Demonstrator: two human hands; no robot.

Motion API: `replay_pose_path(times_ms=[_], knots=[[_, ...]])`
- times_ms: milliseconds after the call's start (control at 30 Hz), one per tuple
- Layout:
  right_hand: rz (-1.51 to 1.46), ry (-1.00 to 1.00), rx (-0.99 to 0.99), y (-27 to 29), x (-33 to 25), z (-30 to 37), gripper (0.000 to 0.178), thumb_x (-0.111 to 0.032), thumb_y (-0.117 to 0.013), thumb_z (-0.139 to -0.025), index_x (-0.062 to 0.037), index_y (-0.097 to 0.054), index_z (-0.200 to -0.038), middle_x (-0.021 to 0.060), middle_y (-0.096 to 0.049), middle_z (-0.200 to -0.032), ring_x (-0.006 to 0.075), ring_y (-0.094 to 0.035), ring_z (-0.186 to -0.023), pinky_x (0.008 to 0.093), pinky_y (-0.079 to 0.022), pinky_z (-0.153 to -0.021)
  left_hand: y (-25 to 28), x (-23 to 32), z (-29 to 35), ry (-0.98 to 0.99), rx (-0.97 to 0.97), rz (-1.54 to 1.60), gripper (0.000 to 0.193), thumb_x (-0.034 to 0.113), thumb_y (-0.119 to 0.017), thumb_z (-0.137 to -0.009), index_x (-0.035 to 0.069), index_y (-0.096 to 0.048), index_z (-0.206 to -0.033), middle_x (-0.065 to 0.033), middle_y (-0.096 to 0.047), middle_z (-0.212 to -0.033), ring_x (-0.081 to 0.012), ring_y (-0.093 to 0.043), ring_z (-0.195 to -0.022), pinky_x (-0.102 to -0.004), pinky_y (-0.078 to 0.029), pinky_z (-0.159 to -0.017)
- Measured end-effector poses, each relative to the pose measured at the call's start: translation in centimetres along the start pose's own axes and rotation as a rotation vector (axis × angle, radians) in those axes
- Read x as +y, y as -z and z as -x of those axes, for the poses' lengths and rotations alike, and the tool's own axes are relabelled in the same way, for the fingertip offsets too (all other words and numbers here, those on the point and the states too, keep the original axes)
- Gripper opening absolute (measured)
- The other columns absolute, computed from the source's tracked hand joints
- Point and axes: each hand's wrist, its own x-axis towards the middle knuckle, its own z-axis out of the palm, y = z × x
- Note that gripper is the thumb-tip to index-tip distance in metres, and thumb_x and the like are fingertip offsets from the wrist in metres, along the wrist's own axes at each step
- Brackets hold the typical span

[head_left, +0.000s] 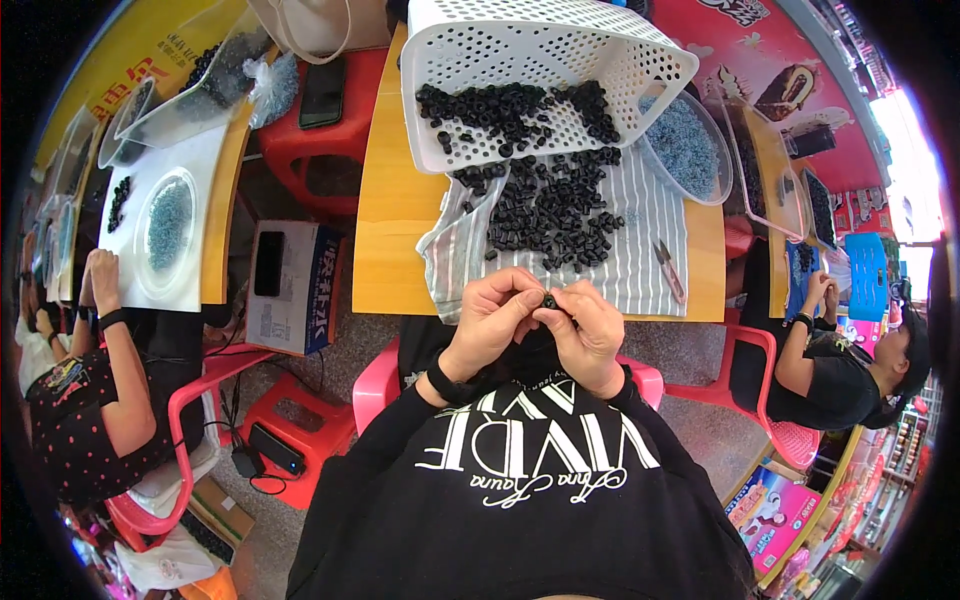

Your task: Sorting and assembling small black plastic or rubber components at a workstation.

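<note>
My left hand [492,325] and my right hand [588,335] meet at the table's front edge, thumbs and fingertips pinched together. Between them is a small black piece [549,300], mostly covered by the fingers; both hands grip it. Just beyond, a loose heap of short black cylindrical pieces [545,215] lies on a grey-and-white striped cloth [650,270]. A white perforated plastic basket [540,50] is tipped on its side behind the heap, with more of the pieces spilling from it. To the right on the cloth rests a pair of thread snips [670,272].
A clear bowl [690,150] of small bluish translucent pieces stands beside the basket. Red stools [310,140] and a box with a phone [290,285] stand left of the wooden table [390,240]. People sit at tables on the left [90,400] and right [830,370].
</note>
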Motion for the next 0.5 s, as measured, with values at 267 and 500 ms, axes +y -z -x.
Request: replay_pose_path(times_ms=[267, 500], knots=[[-0.131, -0.216, -0.108, 2.0, 0.2, 0.0, 0.022, 0.004, -0.073, -0.077, 0.0030, -0.065, -0.098, 0.0087, -0.061, -0.079, 0.0135, -0.058, -0.065, 0.0259, -0.045, -0.057, 0.1, 0.2, 0.3, 0.074, 0.005, -0.091, 0.015, 0.008, -0.055, -0.097, -0.003, -0.063, -0.104, -0.0051, -0.064, -0.087, -0.0072, -0.057, -0.065, -0.0199, -0.046, -0.054], [-0.107, -0.563, -0.235, 11.7, 2.6, -2.3, 0.013, -0.001, -0.071, -0.079, 0.0029, -0.066, -0.090, 0.0017, -0.063, -0.078, 0.0064, -0.056, -0.072, 0.0237, -0.047, -0.064, 0.4, 0.2, 0.1, -0.014, -0.012, -0.142, 0.024, 0.007, -0.053, -0.097, -0.003, -0.062, -0.117, -0.0079, -0.064, -0.100, -0.0108, -0.062, -0.078, -0.0215, -0.048, -0.063]])
